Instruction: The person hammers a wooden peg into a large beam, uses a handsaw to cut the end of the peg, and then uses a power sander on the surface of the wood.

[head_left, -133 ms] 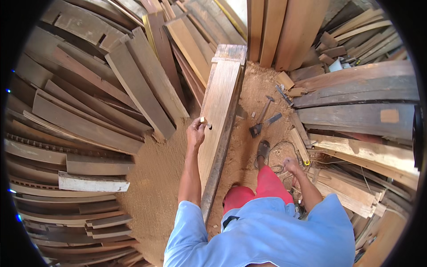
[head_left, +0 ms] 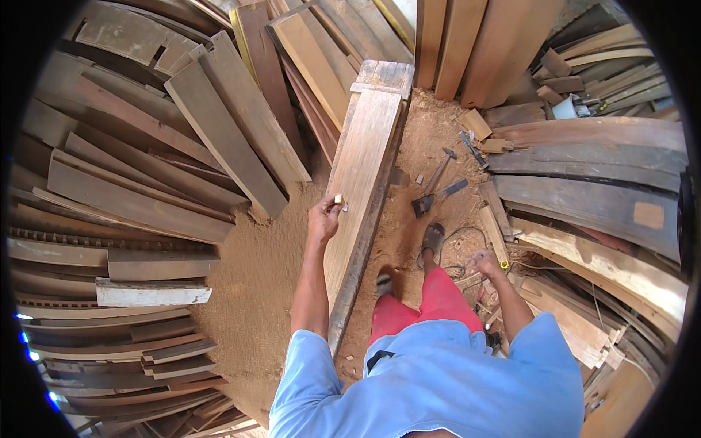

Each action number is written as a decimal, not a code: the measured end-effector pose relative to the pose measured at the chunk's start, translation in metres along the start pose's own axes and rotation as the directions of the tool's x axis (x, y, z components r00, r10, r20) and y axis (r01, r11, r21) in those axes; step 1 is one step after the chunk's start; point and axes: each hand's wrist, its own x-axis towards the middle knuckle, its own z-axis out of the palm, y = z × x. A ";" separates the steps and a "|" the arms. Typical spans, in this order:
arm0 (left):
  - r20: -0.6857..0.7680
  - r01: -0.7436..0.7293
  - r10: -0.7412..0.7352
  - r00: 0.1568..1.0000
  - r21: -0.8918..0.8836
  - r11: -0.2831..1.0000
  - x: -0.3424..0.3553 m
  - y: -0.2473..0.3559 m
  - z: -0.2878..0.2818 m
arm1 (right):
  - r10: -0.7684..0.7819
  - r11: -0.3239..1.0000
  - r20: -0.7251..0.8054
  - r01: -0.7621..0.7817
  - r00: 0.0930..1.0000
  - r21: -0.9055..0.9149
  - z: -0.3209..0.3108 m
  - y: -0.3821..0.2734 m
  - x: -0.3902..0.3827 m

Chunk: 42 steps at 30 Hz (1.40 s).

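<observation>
My left hand (head_left: 322, 220) is closed over the left side of a long wooden board (head_left: 365, 139). It pinches a small pale block (head_left: 338, 199), apparently wood, between thumb and fingers; a small bit beside the fingertips is too tiny to name. The board lies lengthwise on a dark, worn workbench (head_left: 336, 332), its far end against a raised crosspiece (head_left: 379, 89). My right hand (head_left: 483, 263) hangs to the right of the bench with loosely bent fingers, some apart, and nothing visible in it.
Sawdust (head_left: 248, 314) covers the floor. A hammer (head_left: 440, 168) and a dark-headed tool (head_left: 437, 198) lie right of the bench, near my foot (head_left: 432, 237). A yellow tape measure (head_left: 504, 264) sits beyond my right hand. Planks (head_left: 139, 197) lean along the left; more boards (head_left: 591, 197) stand right.
The view has shifted slightly, and my other foot now shows beside the bench. My left hand still grips the small block above the board. The right hand's fingers look a little looser.
</observation>
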 end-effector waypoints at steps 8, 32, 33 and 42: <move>0.053 -0.134 0.125 0.991 0.225 0.965 -0.002 -0.025 -0.015 | -0.166 0.867 0.163 0.223 0.973 -0.445 0.040 0.032 0.027; -0.261 -0.146 0.129 0.957 -0.048 0.988 -0.045 -0.038 0.020 | -0.041 0.823 0.182 0.136 0.982 -0.551 0.249 0.011 0.433; -0.248 -0.155 0.137 0.959 -0.055 0.986 -0.048 -0.040 0.016 | -0.041 0.840 0.120 0.099 0.992 -0.533 0.260 0.015 0.443; -0.270 -0.165 0.176 0.947 0.061 0.984 -0.053 -0.046 0.019 | -0.078 0.967 -0.077 0.057 0.994 -0.248 0.243 -0.033 0.453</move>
